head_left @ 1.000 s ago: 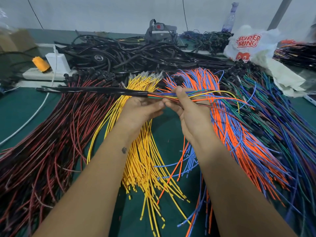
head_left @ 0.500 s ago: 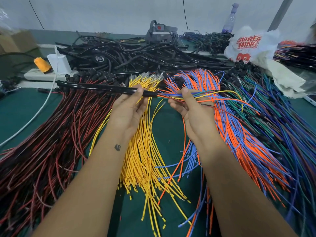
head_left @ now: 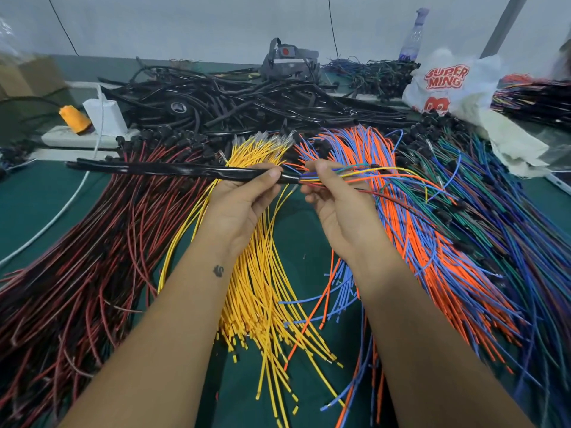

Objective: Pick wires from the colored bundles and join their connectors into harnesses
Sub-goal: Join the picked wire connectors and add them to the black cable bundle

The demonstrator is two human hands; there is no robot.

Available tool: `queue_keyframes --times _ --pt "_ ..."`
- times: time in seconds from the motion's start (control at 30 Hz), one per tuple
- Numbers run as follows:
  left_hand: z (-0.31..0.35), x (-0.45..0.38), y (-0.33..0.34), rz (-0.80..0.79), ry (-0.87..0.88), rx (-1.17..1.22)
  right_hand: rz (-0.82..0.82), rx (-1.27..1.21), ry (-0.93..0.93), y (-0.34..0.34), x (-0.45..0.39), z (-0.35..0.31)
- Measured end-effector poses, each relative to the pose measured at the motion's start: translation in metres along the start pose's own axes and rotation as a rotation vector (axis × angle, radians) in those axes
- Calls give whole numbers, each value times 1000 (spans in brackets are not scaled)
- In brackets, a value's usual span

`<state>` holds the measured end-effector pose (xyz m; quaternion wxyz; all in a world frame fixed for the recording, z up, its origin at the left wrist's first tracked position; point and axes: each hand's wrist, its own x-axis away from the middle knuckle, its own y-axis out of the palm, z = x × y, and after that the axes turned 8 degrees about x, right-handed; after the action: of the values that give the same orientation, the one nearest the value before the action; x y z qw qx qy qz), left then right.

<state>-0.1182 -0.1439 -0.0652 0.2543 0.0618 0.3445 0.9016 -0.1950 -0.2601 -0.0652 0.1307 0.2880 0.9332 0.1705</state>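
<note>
My left hand point(head_left: 244, 199) grips a black sleeve point(head_left: 173, 169) that lies level and points left, thumb on top near its right end. Out of that end come several coloured wires point(head_left: 380, 176), which my right hand point(head_left: 336, 205) pinches just beside the sleeve mouth. The loose wire ends fan out to the right over the orange and blue bundle point(head_left: 411, 230). Below my hands lies the yellow bundle point(head_left: 262, 291). A red and black bundle point(head_left: 92, 261) spreads on the left, a green and blue bundle point(head_left: 506, 230) on the right.
A heap of black sleeved harnesses point(head_left: 247, 100) fills the back of the green table point(head_left: 27, 199). A power strip point(head_left: 80, 137) with a white charger and an orange plug sits back left. A white plastic bag point(head_left: 448, 84) and a bottle point(head_left: 412, 38) stand back right.
My left hand slid right along the sleeve, back toward my right hand. The sleeve shifted right with it.
</note>
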Motion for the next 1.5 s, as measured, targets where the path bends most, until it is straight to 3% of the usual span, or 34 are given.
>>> queue_keyframes --times 0.17,0.4,0.77,0.9,1.1,1.3,1.5 --pt "4 -2 0 107 -4 119 90 -209 149 -8 -3 -8" --pt "4 -2 -1 24 -5 113 123 -146 36 -11 -6 -6" --pt "-1 1 1 -93 -12 -6 -82 24 -87 -2 0 3" --pt "0 2 2 -73 40 48 -149 -77 4 0 2 -1" --pt "2 -2 1 77 26 129 78 -328 196 -9 1 -10" --pt "1 -4 0 124 26 104 144 -77 74 -11 -2 -10" --pt "2 -6 -2 153 31 171 97 101 -29 -8 2 -12"
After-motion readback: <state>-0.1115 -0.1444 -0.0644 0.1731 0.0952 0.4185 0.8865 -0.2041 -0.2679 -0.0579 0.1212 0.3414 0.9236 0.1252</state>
